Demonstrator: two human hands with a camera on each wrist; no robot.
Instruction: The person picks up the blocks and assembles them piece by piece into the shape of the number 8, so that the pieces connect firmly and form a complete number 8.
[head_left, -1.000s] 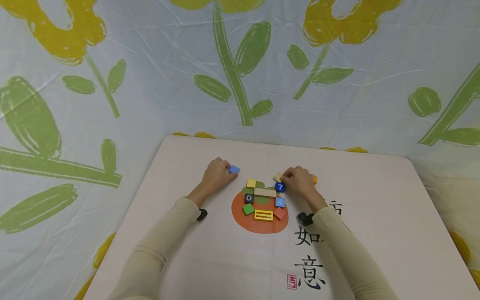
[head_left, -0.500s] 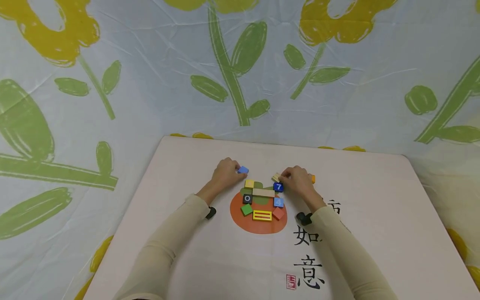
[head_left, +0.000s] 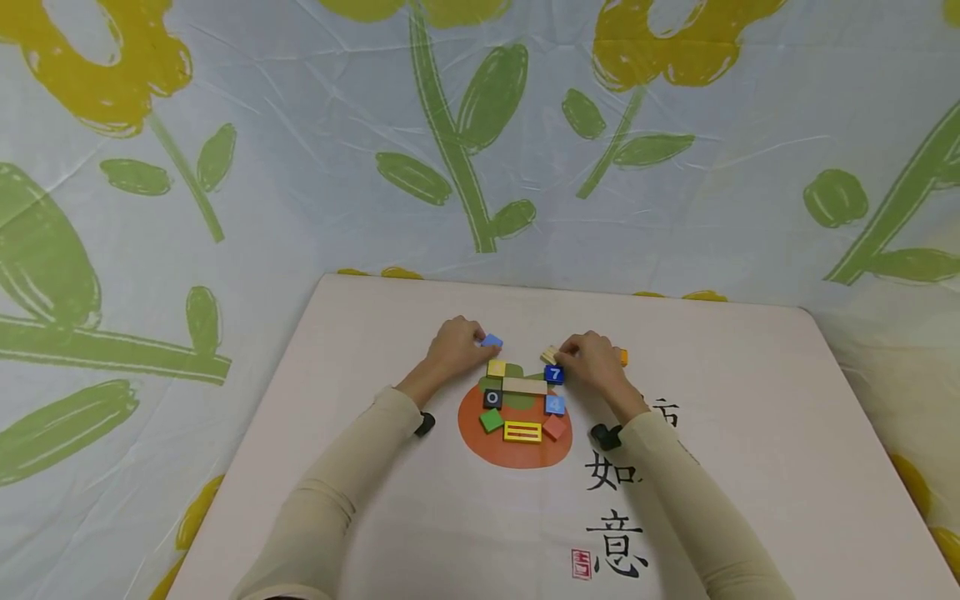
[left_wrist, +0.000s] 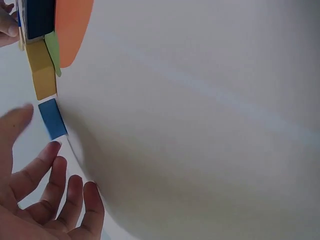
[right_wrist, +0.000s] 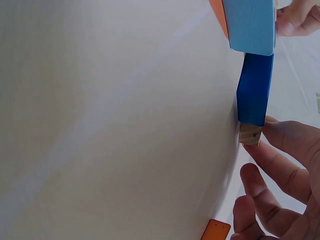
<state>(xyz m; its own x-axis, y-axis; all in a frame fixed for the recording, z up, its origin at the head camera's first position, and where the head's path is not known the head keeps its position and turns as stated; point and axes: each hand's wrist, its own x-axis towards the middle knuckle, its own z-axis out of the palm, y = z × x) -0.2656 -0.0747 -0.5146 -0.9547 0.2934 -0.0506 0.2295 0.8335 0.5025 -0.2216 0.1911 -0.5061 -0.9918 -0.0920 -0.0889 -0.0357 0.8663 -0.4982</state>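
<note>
My left hand [head_left: 456,346] is at a small blue block [head_left: 492,342] behind the block arrangement. In the left wrist view, its thumb and forefinger stand apart around the blue block [left_wrist: 52,119], with a gap on the thumb side and the forefinger tip close below. My right hand [head_left: 595,360] pinches a plain wooden block [head_left: 550,355] between thumb and forefinger. This wooden block [right_wrist: 250,133] meets the end of a dark blue block [right_wrist: 255,90] in the right wrist view. From above, that dark blue block shows a 7; the other fingers are loosely bent.
Nearby lie a yellow block [head_left: 497,368], a long wooden bar [head_left: 525,386], a black 0 block [head_left: 492,398], a light blue 4 block [head_left: 555,405], a green block [head_left: 491,420], a striped yellow block [head_left: 522,432] and a red block [head_left: 555,428]. An orange block [head_left: 622,357] sits behind the right hand.
My left hand and the blue block have moved right, closer to the arrangement. The right hand stays at the wooden block, and the view has shifted slightly.
</note>
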